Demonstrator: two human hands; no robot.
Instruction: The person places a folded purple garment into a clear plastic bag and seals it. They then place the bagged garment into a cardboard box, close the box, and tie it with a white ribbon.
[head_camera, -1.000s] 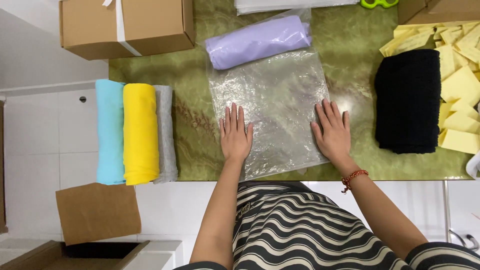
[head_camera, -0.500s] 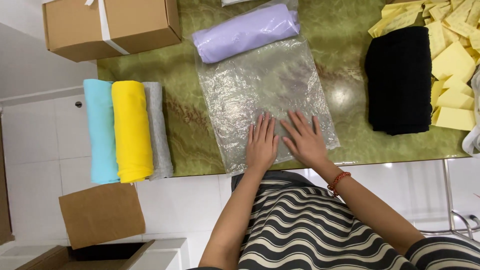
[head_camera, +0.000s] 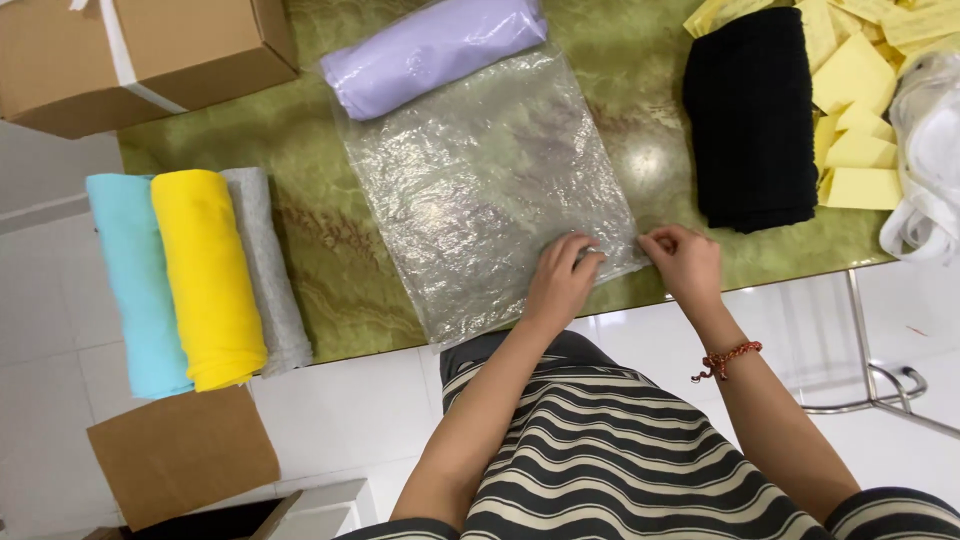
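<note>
The clear plastic bag (head_camera: 480, 190) lay flat on the green marbled bench (head_camera: 330, 230), slightly askew, its near edge reaching the bench's front lip; a rolled lilac cloth (head_camera: 430, 52) sat at the bag's 12 o'clock end, though whether inside the mouth or resting on top could not be told.

The left hand (head_camera: 560, 280) rested on the bag's near right portion, at about 5 o'clock from the bag's centre, fingers bent and bearing down on the film; the right hand (head_camera: 683, 262) was at the bag's near right corner, fingers curled, apparently pinching the corner edge, though the contact itself was too small to confirm; the two hands were near one another but apart; a red beaded bracelet (head_camera: 728, 358) circled the right wrist.

At 9 o'clock from the bag, three rolled cloths lay side by side, touching: light blue (head_camera: 135, 280), yellow (head_camera: 205, 275) and grey (head_camera: 265, 265), their near ends overhanging the bench edge; at 11 o'clock stood a brown cardboard box (head_camera: 140, 55) bound with a white band; at 3 o'clock lay a folded black cloth (head_camera: 750, 120), with pale yellow slips (head_camera: 860, 90) scattered beyond it and a white plastic bundle (head_camera: 925, 150) at the far right; a brown card flap (head_camera: 180, 455) showed below the bench at 7 o'clock.
</note>
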